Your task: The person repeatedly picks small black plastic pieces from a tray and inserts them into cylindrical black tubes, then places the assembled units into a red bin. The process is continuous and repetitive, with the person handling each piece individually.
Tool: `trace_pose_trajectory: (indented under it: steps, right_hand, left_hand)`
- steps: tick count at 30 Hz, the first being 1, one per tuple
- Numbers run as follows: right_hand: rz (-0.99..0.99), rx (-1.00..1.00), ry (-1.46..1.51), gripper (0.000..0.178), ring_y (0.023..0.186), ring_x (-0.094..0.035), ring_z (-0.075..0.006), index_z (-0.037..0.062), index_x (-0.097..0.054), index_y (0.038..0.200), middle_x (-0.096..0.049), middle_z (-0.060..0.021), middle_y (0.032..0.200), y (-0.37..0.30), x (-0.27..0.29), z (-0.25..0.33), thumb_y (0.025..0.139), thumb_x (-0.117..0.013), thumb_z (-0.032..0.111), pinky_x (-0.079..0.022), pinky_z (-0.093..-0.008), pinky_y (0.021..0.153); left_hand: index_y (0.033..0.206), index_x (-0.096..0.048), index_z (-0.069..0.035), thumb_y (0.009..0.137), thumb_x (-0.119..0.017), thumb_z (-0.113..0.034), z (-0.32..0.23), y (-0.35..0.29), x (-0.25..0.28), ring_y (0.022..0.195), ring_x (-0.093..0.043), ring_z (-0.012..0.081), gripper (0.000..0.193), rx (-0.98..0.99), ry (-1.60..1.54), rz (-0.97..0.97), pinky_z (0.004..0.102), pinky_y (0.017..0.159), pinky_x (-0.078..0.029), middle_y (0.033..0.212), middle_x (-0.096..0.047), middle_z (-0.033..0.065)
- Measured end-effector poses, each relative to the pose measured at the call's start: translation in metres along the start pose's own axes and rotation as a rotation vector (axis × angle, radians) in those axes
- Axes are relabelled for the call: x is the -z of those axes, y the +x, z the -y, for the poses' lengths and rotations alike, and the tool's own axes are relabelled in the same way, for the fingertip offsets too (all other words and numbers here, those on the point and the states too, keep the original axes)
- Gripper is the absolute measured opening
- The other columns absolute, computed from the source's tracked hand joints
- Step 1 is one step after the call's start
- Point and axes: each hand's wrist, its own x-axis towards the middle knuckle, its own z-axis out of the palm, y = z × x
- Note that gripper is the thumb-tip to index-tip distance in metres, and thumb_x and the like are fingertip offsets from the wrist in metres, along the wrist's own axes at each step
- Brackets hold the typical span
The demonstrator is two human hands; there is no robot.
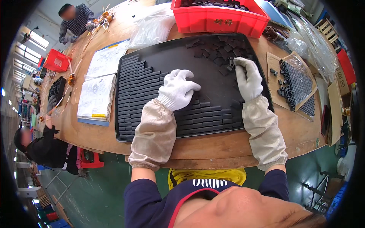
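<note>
A large black tray (215,89) lies on the table before me. Tight rows of small black tube pieces (133,97) fill its left side and near edge, stepping down toward the middle. Loose black pieces (218,51) are scattered at its far right. My left hand (176,89), in a white knit glove, hovers over the end of the rows with fingers apart and nothing visible in them. My right hand (249,79), gloved too, has its fingertips closed at a short black tube (230,61) among the loose pieces.
Behind the tray stands a red bin (220,19) of black pieces beside a clear plastic bag (152,28). Papers on a clipboard (97,87) lie left. On the right, cardboard (272,62) bears a bundle of dark tubes (298,83). Two other people sit at the left.
</note>
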Motion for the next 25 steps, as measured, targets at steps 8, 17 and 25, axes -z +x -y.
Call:
trace_pose_trajectory:
  steps: [8, 17, 25]
  right_hand:
    - [0.319, 0.367, -0.513, 0.041, 0.116, -0.061, -0.0297, 0.0131, -0.063, 0.124, -0.068, -0.0073, 0.118, -0.008, 0.000, 0.000, 0.084, -0.065, 0.007, -0.044, -0.0457, 0.100]
    - [0.521, 0.427, -0.454, 0.049, 0.125, -0.056, -0.0283, 0.0142, -0.062, 0.127, -0.067, -0.0048, 0.122, -0.017, -0.006, 0.002, 0.080, -0.073, 0.021, -0.040, -0.0483, 0.107]
    - [0.649, 0.369, -0.575, 0.059, 0.134, -0.047, -0.0299, 0.0147, -0.060, 0.129, -0.059, -0.0094, 0.133, -0.023, -0.008, -0.017, 0.076, -0.079, 0.033, -0.038, -0.0486, 0.108]
  left_hand:
    - [0.093, -0.074, -0.019, 0.077, -0.067, -0.005, -0.006, 0.003, -0.006, 0.113, -0.056, 0.0298, 0.022, 0.010, 0.029, -0.136, 0.0408, 0.092, -0.048, 0.113, -0.063, 0.0032]
    - [0.100, -0.072, -0.018, 0.078, -0.071, -0.007, -0.008, 0.008, -0.009, 0.102, -0.061, 0.0279, 0.024, -0.091, 0.017, -0.272, 0.0394, 0.087, -0.049, 0.105, -0.065, 0.0017]
    - [0.101, -0.072, -0.018, 0.079, -0.071, -0.008, -0.009, 0.008, -0.010, 0.102, -0.061, 0.0282, 0.024, -0.090, 0.010, -0.223, 0.0399, 0.086, -0.050, 0.104, -0.065, 0.0021]
